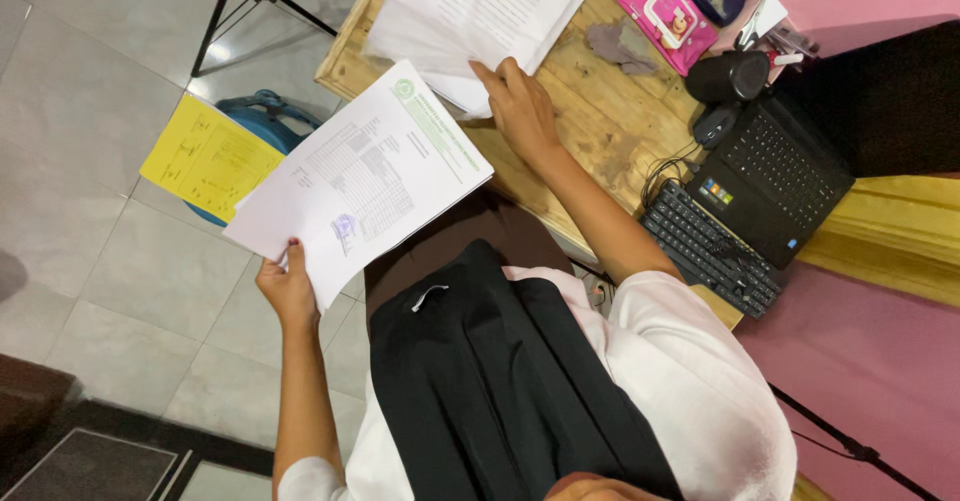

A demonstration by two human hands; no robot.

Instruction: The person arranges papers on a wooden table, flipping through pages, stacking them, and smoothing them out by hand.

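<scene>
The left hand (288,286) pinches 1 printed sheet (360,176) by its near corner, out past the edge of the wooden desk (600,121), light, limp and apt to sag, while the right hand (520,106) lies flat, gripping nothing, on the paper stack (480,11) on the desk.

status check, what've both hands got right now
Left hand holds printed white sheets up off the table. Right hand rests on the paper stack on the wooden table. Keyboard and laptop alongside, clear of both.
</scene>
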